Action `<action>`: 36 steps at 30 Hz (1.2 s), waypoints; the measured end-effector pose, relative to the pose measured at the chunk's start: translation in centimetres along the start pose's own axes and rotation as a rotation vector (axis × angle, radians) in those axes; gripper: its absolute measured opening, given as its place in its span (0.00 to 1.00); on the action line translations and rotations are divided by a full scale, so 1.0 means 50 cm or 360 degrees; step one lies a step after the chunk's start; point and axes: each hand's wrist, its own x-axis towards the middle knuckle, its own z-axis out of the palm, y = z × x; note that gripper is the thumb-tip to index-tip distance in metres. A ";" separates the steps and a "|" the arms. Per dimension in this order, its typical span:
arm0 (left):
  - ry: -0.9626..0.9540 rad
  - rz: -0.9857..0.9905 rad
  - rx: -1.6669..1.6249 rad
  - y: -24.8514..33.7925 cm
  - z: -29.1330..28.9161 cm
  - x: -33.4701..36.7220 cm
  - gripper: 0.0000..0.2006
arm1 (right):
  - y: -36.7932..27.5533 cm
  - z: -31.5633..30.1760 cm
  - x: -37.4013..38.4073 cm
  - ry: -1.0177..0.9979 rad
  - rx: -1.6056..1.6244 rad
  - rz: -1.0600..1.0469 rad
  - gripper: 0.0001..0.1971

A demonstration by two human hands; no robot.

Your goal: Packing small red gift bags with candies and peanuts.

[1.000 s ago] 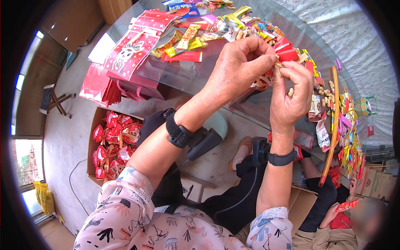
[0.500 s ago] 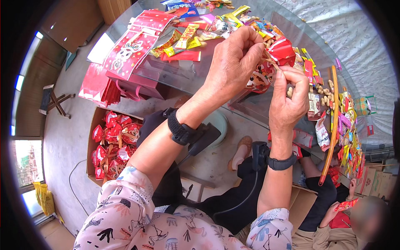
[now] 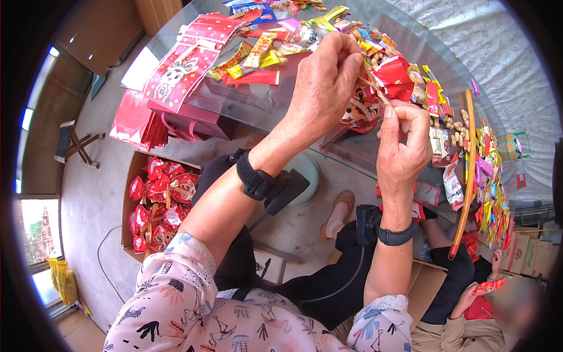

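A small red bag [image 3: 359, 111] with a printed cartoon figure is held at the table's edge, its gathered neck circled by a tan ribbon [image 3: 368, 77]. Fingers and thumb of my left hand [image 3: 327, 82] pinch one part of the ribbon above the bag. Just to the right, my right hand [image 3: 403, 141] has thumb and forefinger closed on another end of it. The bag's flared red top stands between and beyond my fingers. My left hand covers part of the bag, so whether the ribbon is knotted cannot be seen.
A glass table [image 3: 258, 111] carries loose sweets, peanuts [image 3: 456, 130] and flat red printed bags [image 3: 179, 76]. An orange stick [image 3: 468, 176] lies along its right side. A carton of filled red bags [image 3: 161, 202] stands at lower left. Another person [image 3: 475, 305] sits at lower right.
Both hands have shifted slightly left, and my right hand is a little lower. The ribbon between them shows more, and the bag has moved slightly left with them.
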 end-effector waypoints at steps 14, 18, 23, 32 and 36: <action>0.0068 -0.0314 -0.0435 -0.017 0.013 -0.001 0.06 | -0.003 -0.011 -0.014 -0.0066 -0.0073 -0.0154 0.07; 0.0026 -0.0308 -0.0376 -0.019 0.006 0.000 0.06 | 0.000 -0.008 -0.019 -0.0065 0.0190 0.0105 0.08; -0.0199 -0.0424 -0.0669 -0.020 -0.009 0.002 0.08 | 0.006 -0.009 -0.024 0.0024 0.0443 0.0347 0.12; -0.0268 -0.0435 -0.0541 -0.022 -0.018 0.000 0.09 | -0.004 -0.013 -0.021 -0.0098 0.0727 0.0485 0.08; -0.0301 -0.0423 -0.0441 -0.023 -0.022 -0.005 0.10 | -0.005 -0.011 -0.009 -0.0114 0.0712 0.0615 0.07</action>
